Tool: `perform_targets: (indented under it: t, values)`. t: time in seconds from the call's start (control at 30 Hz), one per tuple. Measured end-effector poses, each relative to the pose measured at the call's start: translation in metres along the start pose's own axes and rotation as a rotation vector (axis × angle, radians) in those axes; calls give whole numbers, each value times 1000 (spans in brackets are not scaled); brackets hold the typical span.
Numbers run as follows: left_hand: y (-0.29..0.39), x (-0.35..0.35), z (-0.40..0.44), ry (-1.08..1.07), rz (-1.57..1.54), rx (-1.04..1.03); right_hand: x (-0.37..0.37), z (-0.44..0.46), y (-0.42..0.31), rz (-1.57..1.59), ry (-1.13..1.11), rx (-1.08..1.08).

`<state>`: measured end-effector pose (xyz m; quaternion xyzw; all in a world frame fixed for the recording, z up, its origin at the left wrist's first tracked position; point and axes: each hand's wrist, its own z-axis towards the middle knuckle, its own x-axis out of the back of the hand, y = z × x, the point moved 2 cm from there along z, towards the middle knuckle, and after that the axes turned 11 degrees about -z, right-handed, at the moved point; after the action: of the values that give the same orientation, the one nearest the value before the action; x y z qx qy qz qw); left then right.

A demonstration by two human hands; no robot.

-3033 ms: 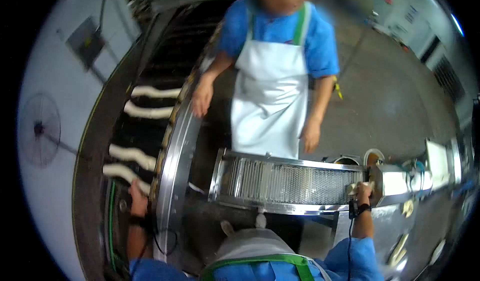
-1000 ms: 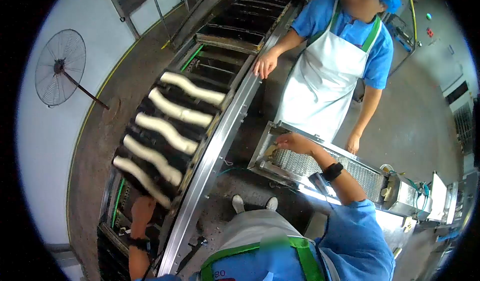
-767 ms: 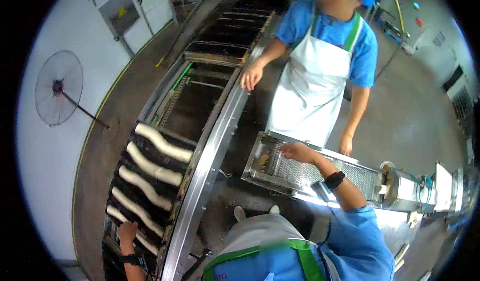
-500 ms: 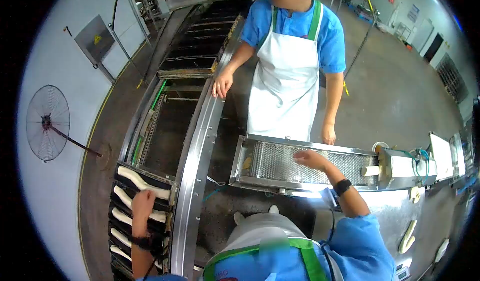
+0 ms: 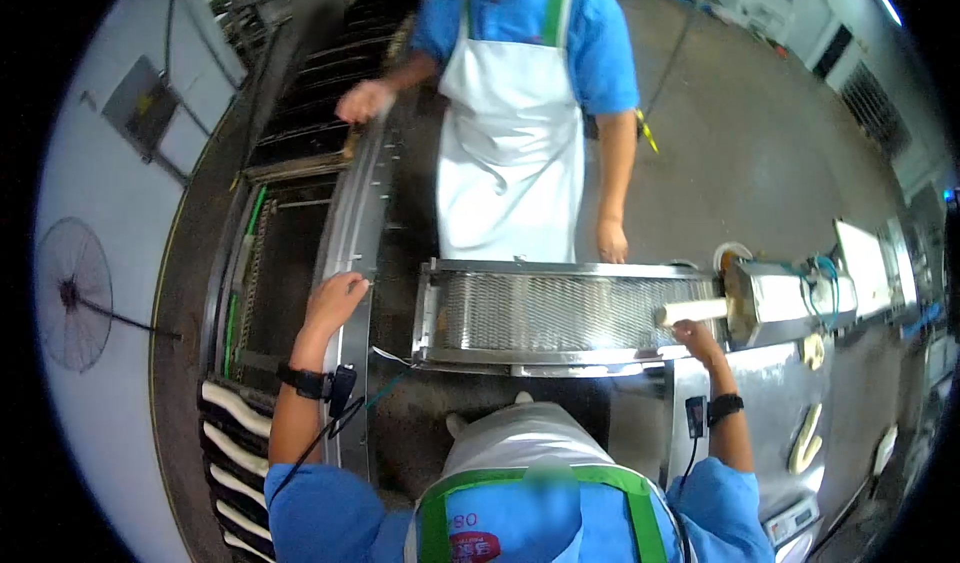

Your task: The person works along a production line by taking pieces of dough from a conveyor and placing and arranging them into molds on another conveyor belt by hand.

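We recorded two bare hands, well apart. Left hand [image 5: 336, 303]: at the steel rail [image 5: 357, 358], fingers bent; we could not tell whether they gripped anything. Right hand [image 5: 697, 341]: at the near side of a pale roll [image 5: 692, 311], its grip unclear to us. The roll lay over the right end of the mesh belt [image 5: 550, 313], reaching the metal housing [image 5: 785, 295]. We also listed several pale strips [image 5: 236, 408], lower left, and a co-worker [image 5: 515, 153] opposite, aproned in white.
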<state>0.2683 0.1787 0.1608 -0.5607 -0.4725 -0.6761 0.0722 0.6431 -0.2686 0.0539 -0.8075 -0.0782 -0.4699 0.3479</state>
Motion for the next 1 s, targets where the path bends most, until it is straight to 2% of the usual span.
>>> perform_targets:
  t: [0.03, 0.07, 0.23, 0.27, 0.33, 0.4, 0.53, 0.67, 0.77, 0.87, 1.0]
  values:
    - [-3, -2, 2, -24, -41, 0, 2, 3, 13, -130, 65, 41]
    - [-3, -5, 3, -49, -82, 2, -2, 5, 32, -96, 159, 0]
    - [-24, -34, -12, -116, -129, 68, 15, 16, 48, -304, 328, 29]
    - [-26, -40, -16, -162, -126, 101, 12, 13, 56, -341, 261, -35]
    - [-26, -54, -31, -135, -123, 74, 1, 22, 92, -481, 302, -38]
    - [4, -47, -49, -163, -174, 122, 3, 18, 90, -551, 267, -98]
    - [3, -59, -65, -111, -188, 150, 5, 22, 83, -692, 253, -145]
    - [1, -68, -77, -106, -206, 179, 8, 29, 89, -761, 210, -127]
    - [-1, -66, -81, -103, -241, 189, 3, 41, 102, -832, 273, -28]
    - [2, -59, -86, -44, -183, 141, 5, 45, 82, -893, 212, -12]
    - [-2, -54, -82, -60, -183, 144, -9, 39, 75, -917, 250, 20]
